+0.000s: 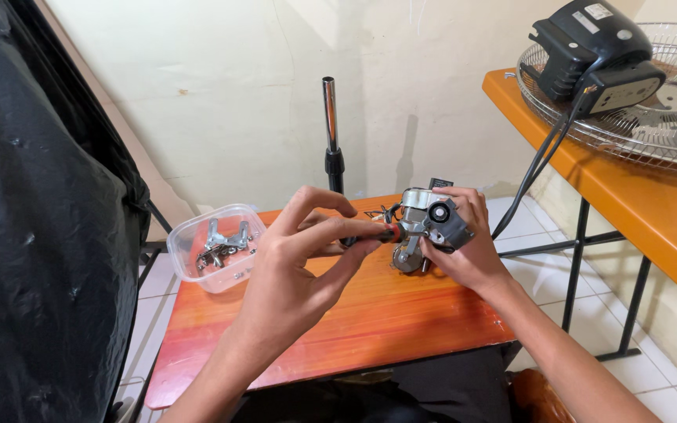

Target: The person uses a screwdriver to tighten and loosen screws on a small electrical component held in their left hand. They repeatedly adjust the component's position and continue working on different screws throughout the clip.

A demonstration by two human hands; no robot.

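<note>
frame centre, above worktop [370, 321] | right hand [464, 251] fingers clamped on fan motor [429, 227]: looks heavy, rigid metal, best held by housing | left hand [299, 266] fingers pinching screwdriver [370, 233] at motor

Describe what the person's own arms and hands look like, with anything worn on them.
Both forearms are bare as far as the picture shows: no sleeves in view. The left hand and right hand wear no gloves, and no rings, watch or bracelet can be seen. Fingernails are short and plain.
</note>
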